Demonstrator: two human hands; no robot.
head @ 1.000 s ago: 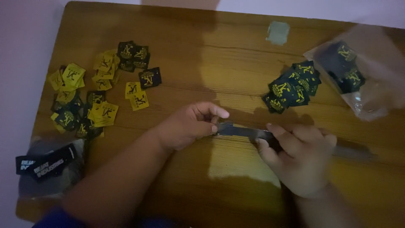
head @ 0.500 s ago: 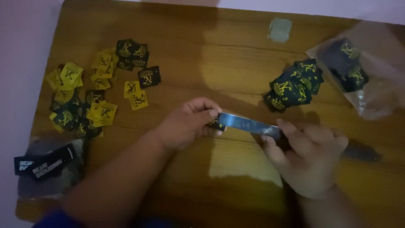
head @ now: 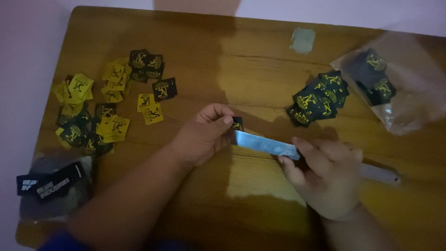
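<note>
Our left hand (head: 203, 138) had thumb & forefinger pinched shut on a small black label (head: 237, 124) w/ yellow print, held just above the wooden table (head: 260, 60) near its centre. Our right hand (head: 325, 174) was wrapped tight around a knife (head: 265, 143), fingers closed on the handle end; blade pointed to approx 10 o'clock, tip touching the label at the left fingertips. Handle's pale butt stuck out at 3 o'clock from the right hand.

Outward: stack of black labels (head: 318, 100) at 1 o'clock from the blade, clear plastic bag (head: 409, 93) w/ more of them beyond at 2 o'clock. Scattered yellow & black labels (head: 104, 107) at 9–10 o'clock from the left hand. Bag w/ long black tags (head: 49, 183) at 8 o'clock, table corner.
</note>
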